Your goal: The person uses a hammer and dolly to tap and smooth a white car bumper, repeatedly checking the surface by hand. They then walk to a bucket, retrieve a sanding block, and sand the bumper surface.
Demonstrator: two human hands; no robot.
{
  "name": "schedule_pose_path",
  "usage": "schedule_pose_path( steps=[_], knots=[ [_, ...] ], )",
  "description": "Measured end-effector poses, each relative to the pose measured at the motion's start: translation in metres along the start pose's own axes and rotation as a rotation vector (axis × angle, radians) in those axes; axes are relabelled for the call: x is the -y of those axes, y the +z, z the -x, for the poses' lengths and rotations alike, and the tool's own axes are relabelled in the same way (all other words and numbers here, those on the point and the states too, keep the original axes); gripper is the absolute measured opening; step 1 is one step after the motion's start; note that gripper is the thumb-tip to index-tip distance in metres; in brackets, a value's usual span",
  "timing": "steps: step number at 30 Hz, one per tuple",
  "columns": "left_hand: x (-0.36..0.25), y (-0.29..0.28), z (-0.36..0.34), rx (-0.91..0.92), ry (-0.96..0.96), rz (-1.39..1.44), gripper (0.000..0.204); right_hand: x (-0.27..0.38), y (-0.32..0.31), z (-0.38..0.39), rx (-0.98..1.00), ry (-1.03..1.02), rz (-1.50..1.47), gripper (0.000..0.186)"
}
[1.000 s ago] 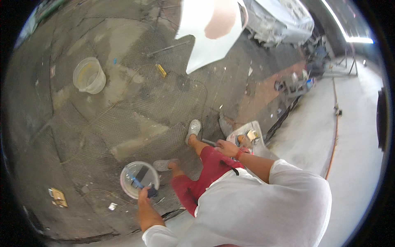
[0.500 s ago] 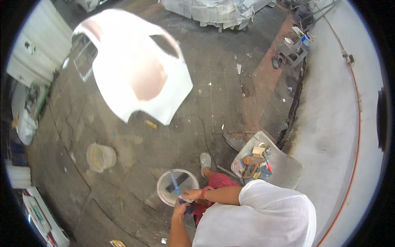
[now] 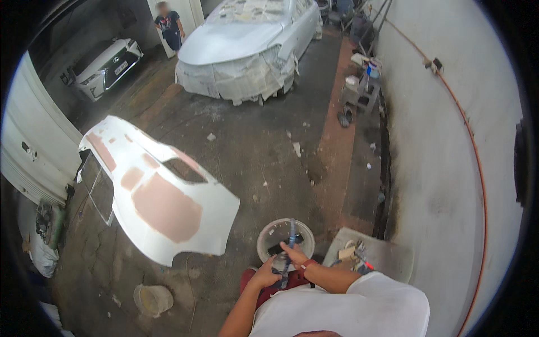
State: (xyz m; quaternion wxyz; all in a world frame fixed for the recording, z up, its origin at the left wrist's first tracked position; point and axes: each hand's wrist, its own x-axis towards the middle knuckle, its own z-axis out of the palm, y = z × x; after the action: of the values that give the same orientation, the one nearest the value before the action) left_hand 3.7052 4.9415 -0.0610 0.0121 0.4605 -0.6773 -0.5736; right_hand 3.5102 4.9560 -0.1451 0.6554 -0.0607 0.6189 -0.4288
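Since a second ago, the right hand (image 3: 291,254) has crossed to join the left hand (image 3: 265,274), at six o'clock of the round tub (image 3: 261,241). Right fingers clamp the blue strip (image 3: 292,229); left fingers grip a dark bundle (image 3: 283,278). The strip, pointing towards twelve over the tub, could drop in if that grip loosens.

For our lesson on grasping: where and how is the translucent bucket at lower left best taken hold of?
The bucket is probably best pinched at its rim, coming from above on its right side, fingers inside and thumb outside: its mouth is open, and nothing seems to touch that side.
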Motion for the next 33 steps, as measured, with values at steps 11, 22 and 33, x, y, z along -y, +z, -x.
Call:
schedule_pose_path(
  steps=[11, 22, 33],
  knots=[
    [-0.059, -0.241, -0.071, -0.112, -0.011, 0.423, 0.081, 0.156, -0.114, -0.116, -0.783, -0.139, -0.35, 0.03],
    [-0.162, -0.405, -0.282, -0.144, 0.12, 0.354, 0.074, 0.286, -0.158, -0.155, -1.297, 0.034, -0.588, 0.043],
    [-0.276, -0.53, -0.475, -0.358, 0.076, 0.297, 0.094, 0.431, -0.189, -0.3, -1.114, 0.151, -0.425, 0.04]
  ],
)
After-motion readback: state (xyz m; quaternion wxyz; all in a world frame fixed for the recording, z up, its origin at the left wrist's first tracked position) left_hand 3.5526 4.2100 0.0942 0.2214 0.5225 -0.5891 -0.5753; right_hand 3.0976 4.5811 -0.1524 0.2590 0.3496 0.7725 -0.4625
